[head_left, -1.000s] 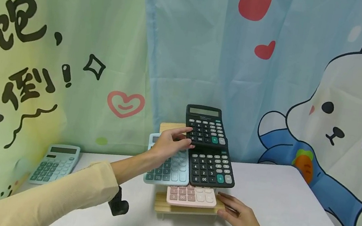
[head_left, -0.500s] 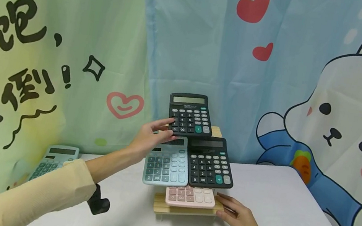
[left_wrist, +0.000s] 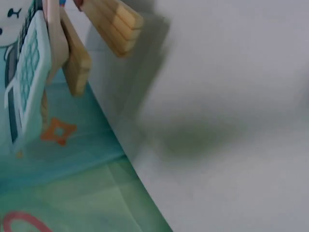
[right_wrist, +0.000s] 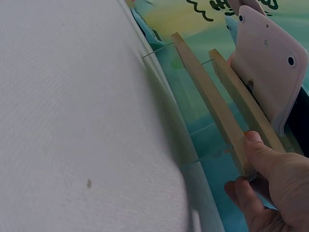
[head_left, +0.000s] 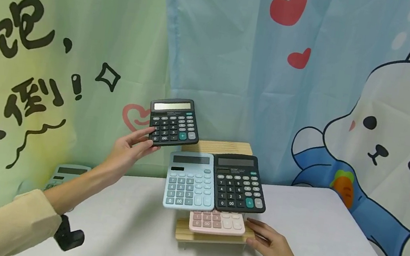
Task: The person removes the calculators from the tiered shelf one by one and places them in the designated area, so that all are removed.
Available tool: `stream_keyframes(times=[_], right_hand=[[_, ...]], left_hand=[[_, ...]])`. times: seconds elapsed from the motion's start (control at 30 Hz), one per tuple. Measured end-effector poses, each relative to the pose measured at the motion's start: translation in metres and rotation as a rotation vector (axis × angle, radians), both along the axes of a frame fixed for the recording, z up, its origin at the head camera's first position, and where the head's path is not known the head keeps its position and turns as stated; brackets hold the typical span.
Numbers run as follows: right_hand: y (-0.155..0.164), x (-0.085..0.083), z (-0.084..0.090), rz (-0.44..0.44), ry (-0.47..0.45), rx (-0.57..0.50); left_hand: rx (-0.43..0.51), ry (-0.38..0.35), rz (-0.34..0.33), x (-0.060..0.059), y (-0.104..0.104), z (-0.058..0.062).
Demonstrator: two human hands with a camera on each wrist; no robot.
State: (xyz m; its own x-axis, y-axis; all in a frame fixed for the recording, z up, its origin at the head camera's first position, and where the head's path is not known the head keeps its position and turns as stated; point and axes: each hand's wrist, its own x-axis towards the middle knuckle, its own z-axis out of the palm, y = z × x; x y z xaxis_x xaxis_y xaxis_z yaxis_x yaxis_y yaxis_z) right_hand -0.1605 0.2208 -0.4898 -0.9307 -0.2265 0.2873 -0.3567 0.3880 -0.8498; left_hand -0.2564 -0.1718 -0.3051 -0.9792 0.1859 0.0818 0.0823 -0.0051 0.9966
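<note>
My left hand [head_left: 148, 139] pinches the lower left corner of a black calculator [head_left: 174, 120] and holds it in the air, left of and above the wooden tiered stand [head_left: 209, 238]. The left wrist view shows no hand, only the stand's slats [left_wrist: 113, 21] and the light blue calculator's edge [left_wrist: 29, 72]. On the stand lean a light blue calculator [head_left: 190, 180], a second black calculator [head_left: 238, 183] and, lower down, a pink calculator [head_left: 216, 221]. My right hand [head_left: 253, 233] rests with straight fingers against the stand's lower right end. Its thumb [right_wrist: 263, 154] touches a slat [right_wrist: 212, 106] beside the pink calculator's back [right_wrist: 270, 82].
A teal calculator [head_left: 65, 171] leans against the backdrop at the far left, partly behind my left forearm. The stand's top wooden tier [head_left: 218, 146] holds nothing. A white table [head_left: 312, 230] carries everything, and a printed cloth backdrop hangs close behind it.
My left hand has lifted the upper black calculator off the stand's top tier and carried it leftward. The right hand has stayed at the stand.
</note>
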Motion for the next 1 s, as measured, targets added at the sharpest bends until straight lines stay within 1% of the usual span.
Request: stream_keyframes(times=[0.27, 0.37, 0.47, 0.6, 0.67, 0.8, 0.9, 1.0], right_hand=[[0.001, 0.0, 0.0, -0.002, 0.006, 0.006], [0.001, -0.001, 0.0, -0.011, -0.001, 0.012], [0.001, 0.0, 0.0, -0.015, 0.01, 0.009], [0.0, -0.001, -0.002, -0.002, 0.032, 0.013], [0.0, -0.001, -0.003, -0.007, 0.03, 0.02], [0.0, 0.0, -0.005, -0.029, 0.0, 0.026], [0.0, 0.0, -0.004, -0.041, -0.015, 0.026], [0.001, -0.001, -0.004, -0.043, -0.009, 0.035]], left_hand=[[0.084, -0.002, 0.016, 0.009, -0.043, 0.0], [0.11, -0.013, 0.013, 0.012, -0.057, -0.003], [0.14, -0.029, -0.001, 0.017, -0.07, -0.011], [0.193, -0.032, -0.001, 0.024, -0.086, -0.022], [0.22, -0.024, 0.003, 0.027, -0.093, -0.027], [0.237, -0.01, 0.01, 0.031, -0.107, -0.037], [0.252, 0.009, -0.003, 0.033, -0.117, -0.044], [0.29, 0.03, -0.022, 0.035, -0.125, -0.052]])
